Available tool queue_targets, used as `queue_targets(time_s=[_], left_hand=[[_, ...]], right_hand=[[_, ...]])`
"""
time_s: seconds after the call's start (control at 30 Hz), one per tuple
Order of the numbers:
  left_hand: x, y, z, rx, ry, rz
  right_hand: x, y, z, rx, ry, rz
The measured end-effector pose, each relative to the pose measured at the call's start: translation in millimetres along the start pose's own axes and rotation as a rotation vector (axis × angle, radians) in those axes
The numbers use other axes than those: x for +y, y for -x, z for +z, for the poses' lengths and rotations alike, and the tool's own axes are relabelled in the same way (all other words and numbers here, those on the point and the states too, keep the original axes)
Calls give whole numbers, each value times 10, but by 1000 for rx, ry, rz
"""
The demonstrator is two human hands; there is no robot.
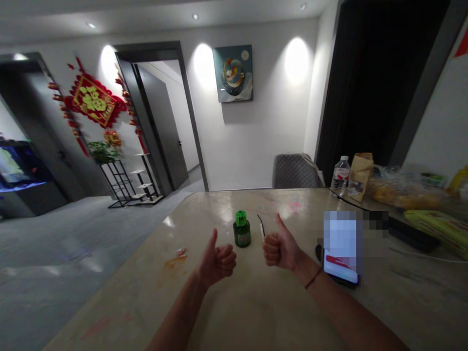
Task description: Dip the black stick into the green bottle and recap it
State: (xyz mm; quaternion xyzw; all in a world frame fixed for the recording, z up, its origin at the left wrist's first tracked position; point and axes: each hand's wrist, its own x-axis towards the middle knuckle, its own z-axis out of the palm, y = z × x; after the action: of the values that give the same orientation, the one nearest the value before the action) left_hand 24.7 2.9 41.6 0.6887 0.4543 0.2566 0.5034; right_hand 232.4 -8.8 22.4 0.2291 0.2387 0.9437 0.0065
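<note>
A small green bottle [242, 233] with a bright green cap stands upright on the table [252, 312], a little beyond my hands. To its left, my left hand [217, 259] makes a fist with the thumb pointing up and nothing in it. My right hand [281, 246], with a thin cord around its wrist, is likewise curled with the thumb raised, to the right of the bottle. Just behind the right fist lies a thin white stick with a dark bent tip [262, 229], partly hidden by the hand; the two look apart, though contact is hard to judge.
Propped on the right is a lit phone [341, 268], its screen partly blurred out. A water bottle [340, 176], a paper bag [360, 176] and bagged food [405, 190] stand at the back right. A grey chair [298, 171] sits beyond the far edge. Orange smears [171, 265] mark the tabletop at left.
</note>
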Motion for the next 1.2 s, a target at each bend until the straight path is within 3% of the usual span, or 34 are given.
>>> queue_targets(time_s=[0.07, 0.13, 0.23, 0.33, 0.4, 0.43, 0.5, 0.57, 0.6, 0.63, 0.73, 0.9, 0.97, 1.03, 1.2], left_hand=[[4, 21, -44, -187, 322, -60], [-32, 32, -29, -345, 541, -134], [-89, 29, 48, -488, 677, -197], [-107, 5, 73, -512, 707, -204], [-118, -26, 43, -388, 664, -171], [-133, -47, 22, -266, 617, -138], [-188, -89, -17, 85, 444, -48], [-269, -122, -35, 530, 137, 83], [-312, -132, -36, 687, -18, 146], [-352, -136, -31, 767, -142, 180], [-424, -125, -2, 826, -384, 190], [-425, -100, 31, 818, -532, 162], [-427, -99, 29, 829, -553, 155], [-438, -100, 22, 834, -562, 150], [-466, -100, 10, 836, -561, 147]], right_hand=[[25, 7, 22, 266, 530, -311], [38, 1, -2, 466, 959, -473], [44, -37, -62, 552, 1270, -492], [43, -82, -76, 595, 1410, -495], [45, -105, -58, 699, 1512, -586], [49, -114, -44, 783, 1585, -656], [67, -133, -14, 978, 1750, -773], [91, -154, 19, 1100, 1886, -787], [97, -167, 36, 1115, 1936, -777], [93, -182, 53, 1112, 1976, -786], [-1, -251, 102, 1167, 2065, -996], [-362, -502, 118, 1357, 2086, -1636], [-488, -631, 96, 1443, 2095, -1786], [-568, -746, 67, 1507, 2123, -1821], [-606, -869, 8, 1637, 2138, -1719]])
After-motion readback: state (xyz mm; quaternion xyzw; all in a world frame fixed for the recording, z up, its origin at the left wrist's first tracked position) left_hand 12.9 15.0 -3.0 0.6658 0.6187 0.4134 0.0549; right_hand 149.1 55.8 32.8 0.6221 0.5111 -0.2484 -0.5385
